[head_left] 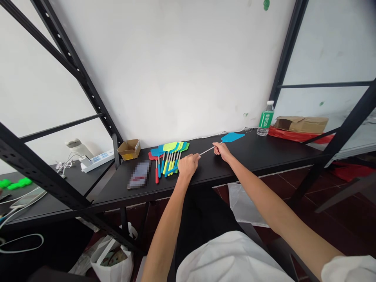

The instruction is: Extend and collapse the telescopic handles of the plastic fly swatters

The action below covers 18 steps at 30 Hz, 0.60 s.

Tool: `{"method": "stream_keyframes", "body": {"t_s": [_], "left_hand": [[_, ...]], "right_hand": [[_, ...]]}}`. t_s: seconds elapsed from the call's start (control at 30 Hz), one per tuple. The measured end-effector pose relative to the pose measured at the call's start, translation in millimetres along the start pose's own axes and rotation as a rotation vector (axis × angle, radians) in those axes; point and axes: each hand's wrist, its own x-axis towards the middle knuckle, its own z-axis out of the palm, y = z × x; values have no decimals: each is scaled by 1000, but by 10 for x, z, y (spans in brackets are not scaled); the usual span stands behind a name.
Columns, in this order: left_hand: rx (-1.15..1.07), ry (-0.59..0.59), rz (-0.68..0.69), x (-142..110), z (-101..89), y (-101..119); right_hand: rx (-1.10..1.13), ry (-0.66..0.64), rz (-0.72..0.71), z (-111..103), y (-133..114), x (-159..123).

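Note:
A telescopic fly swatter with a blue head point(232, 137) is stretched out between my two hands. My left hand point(188, 165) is closed round its handle end, and a blue handle sticks out to the left of the fist. My right hand point(222, 151) grips the thin metal rod just below the head. Bare rod shows between the hands. To the left, several shorter fly swatters point(173, 152) in red, blue, yellow-green and green lie side by side on the black desk point(246, 156), heads toward the wall. My left hand covers part of that row.
An open small cardboard box point(129, 149) and a pixelated flat item point(139, 174) lie left of the swatters. A water bottle point(265, 119) stands at the back right, near a brown carton point(302, 124) on red plastic. Black metal uprights point(85, 84) frame the desk.

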Motion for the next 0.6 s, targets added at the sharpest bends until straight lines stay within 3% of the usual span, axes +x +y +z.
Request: {"method": "stream_keyframes", "body": {"t_s": [0.37, 0.6], "left_hand": [[-57, 60, 19, -14, 21, 13], [-36, 6, -2, 0, 17, 1]], "right_hand": [[30, 26, -4, -27, 56, 37], [31, 32, 2, -24, 45, 28]]}}
